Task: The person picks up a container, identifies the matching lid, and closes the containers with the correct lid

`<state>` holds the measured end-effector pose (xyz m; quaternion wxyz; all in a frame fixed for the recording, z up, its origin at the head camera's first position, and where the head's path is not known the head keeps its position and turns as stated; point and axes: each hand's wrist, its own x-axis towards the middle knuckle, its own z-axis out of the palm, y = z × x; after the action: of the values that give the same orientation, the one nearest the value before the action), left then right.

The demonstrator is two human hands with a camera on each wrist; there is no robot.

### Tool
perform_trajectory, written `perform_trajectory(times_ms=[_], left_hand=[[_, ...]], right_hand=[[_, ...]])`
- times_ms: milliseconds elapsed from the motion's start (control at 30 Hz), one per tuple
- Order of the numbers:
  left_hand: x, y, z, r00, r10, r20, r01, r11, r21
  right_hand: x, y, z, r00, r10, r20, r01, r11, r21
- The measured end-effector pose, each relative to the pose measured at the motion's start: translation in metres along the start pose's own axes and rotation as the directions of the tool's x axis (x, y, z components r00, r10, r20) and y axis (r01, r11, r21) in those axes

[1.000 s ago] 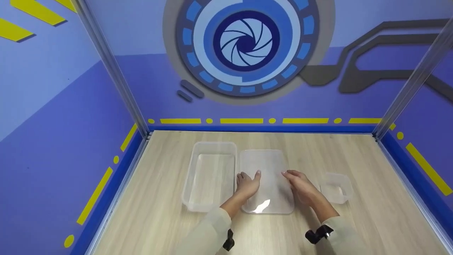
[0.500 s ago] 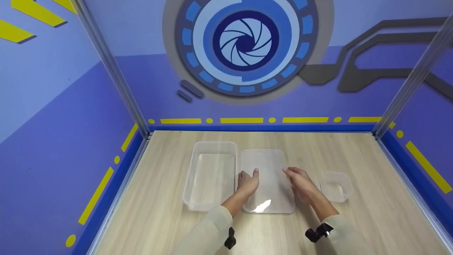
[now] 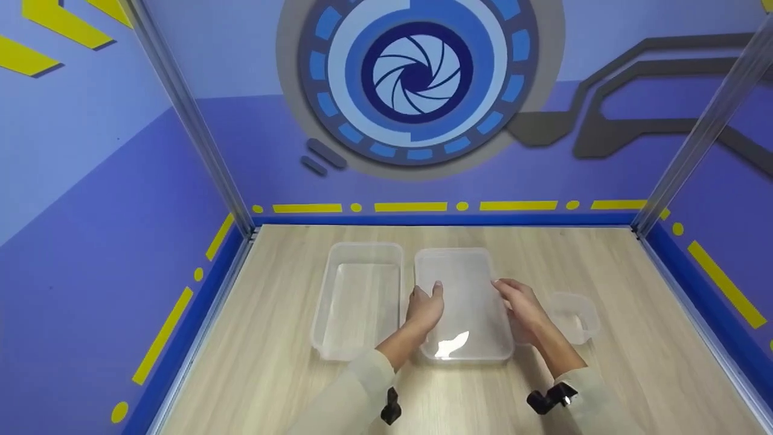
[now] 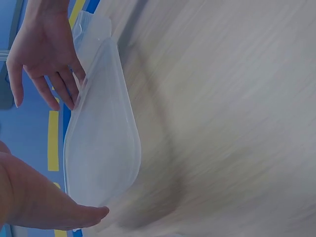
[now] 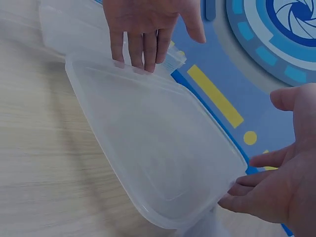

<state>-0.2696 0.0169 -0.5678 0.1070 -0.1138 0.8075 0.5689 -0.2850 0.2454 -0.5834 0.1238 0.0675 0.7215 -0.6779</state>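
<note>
A translucent, rectangular plastic lid [image 3: 465, 308] lies between my two hands, held roughly level above the table. My left hand [image 3: 424, 310] supports its left edge, fingers straight and thumb raised apart from it. At the opposite long edge is my right hand [image 3: 524, 307]. In the right wrist view, the fingertips of the left hand [image 5: 143, 19] pass under the lid's rim, and the right hand [image 5: 281, 173] touches the other edge with its thumb spread away. The left wrist view shows a shadow on the wood below the lid [image 4: 103, 128].
A large translucent plastic box [image 3: 326, 302] stands on the wooden table [image 3: 272, 374], left of the lid. To the right, partly behind the right hand, sits a small square plastic container [image 3: 583, 302]. Blue panels [image 3: 338, 193] wall the back and sides.
The lid has risen from the table and shifted a little right and away from me, both hands moving along with it. The large box and the small container stay where they were.
</note>
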Motion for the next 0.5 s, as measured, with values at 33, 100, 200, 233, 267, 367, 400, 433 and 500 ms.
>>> perform_trajectory(times_ms=[33,100,200,233,267,367,400,433,500], left_hand=[[-0.001,0.001,-0.001,1.0,0.008,-0.007,-0.008,1.0,0.004],[-0.002,0.004,-0.004,0.999,0.024,-0.025,-0.023,1.0,0.013],[-0.005,0.006,-0.008,0.999,0.04,-0.029,-0.039,0.999,0.018],[-0.006,0.007,-0.009,0.999,0.044,-0.027,-0.043,0.999,0.022],[-0.006,0.008,-0.01,0.999,0.046,-0.022,-0.045,0.999,0.023],[-0.009,0.009,-0.012,0.999,0.052,-0.004,-0.052,0.998,0.019],[-0.01,0.01,-0.012,0.999,0.055,-0.001,-0.055,0.998,0.015],[-0.011,0.01,-0.013,0.998,0.06,0.0,-0.06,0.998,0.012],[-0.012,0.011,-0.014,0.998,0.067,0.0,-0.067,0.998,0.005]], right_hand=[[-0.001,-0.001,-0.001,1.0,0.0,-0.004,0.0,1.0,0.0],[-0.002,-0.003,-0.003,1.0,-0.005,-0.003,0.005,1.0,0.001],[-0.005,-0.006,-0.005,1.0,-0.009,0.001,0.009,1.0,0.01],[-0.005,-0.007,-0.006,1.0,-0.013,0.001,0.013,1.0,0.011],[-0.006,-0.008,-0.006,1.0,-0.019,0.0,0.019,1.0,0.012],[-0.01,-0.011,-0.006,0.999,-0.034,-0.01,0.034,0.999,0.017],[-0.011,-0.012,-0.006,0.999,-0.038,-0.012,0.038,0.999,0.019],[-0.013,-0.014,-0.006,0.999,-0.039,-0.011,0.04,0.999,0.016],[-0.015,-0.016,-0.006,0.999,-0.042,-0.001,0.042,0.999,0.01]])
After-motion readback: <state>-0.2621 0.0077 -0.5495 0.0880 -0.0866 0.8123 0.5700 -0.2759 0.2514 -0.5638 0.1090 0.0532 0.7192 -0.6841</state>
